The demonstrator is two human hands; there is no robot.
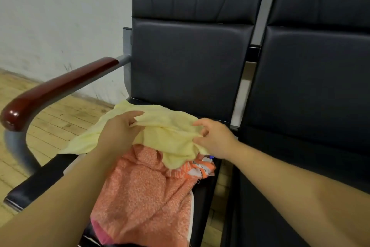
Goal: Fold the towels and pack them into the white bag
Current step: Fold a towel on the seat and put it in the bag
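Yellow towel [160, 126], soft and thin with a fine nap, lies rumpled across the back of the bench [190, 66] seat, one corner spilling over the seat's left edge. The left grip [120, 132], a bare hand, pinches a raised ridge of the yellow cloth between thumb and fingers. The right grip [216, 140] has its fingers curled round a bunched fold at the towel's other side. Between the two, the fabric is gathered into a loose crease.

Under its near edge lies an orange towel [144, 190], coarser, speckled with white and heaped in thick folds towards the seat front. A small label [207, 159] and a striped hem show at its right corner. A strip of pink cloth [101, 230] peeks out below it. A white edge [192, 204] shows beneath the orange heap; what it belongs to cannot be told.

The bench is padded in dark, smooth leather-like panels, with a neighbouring seat [310, 86] just beside it. A glossy red-brown armrest [56, 88] on a grey metal tube curves along the left side. Beyond are the pale plank floor [52, 122] and a scuffed white wall [60, 16].
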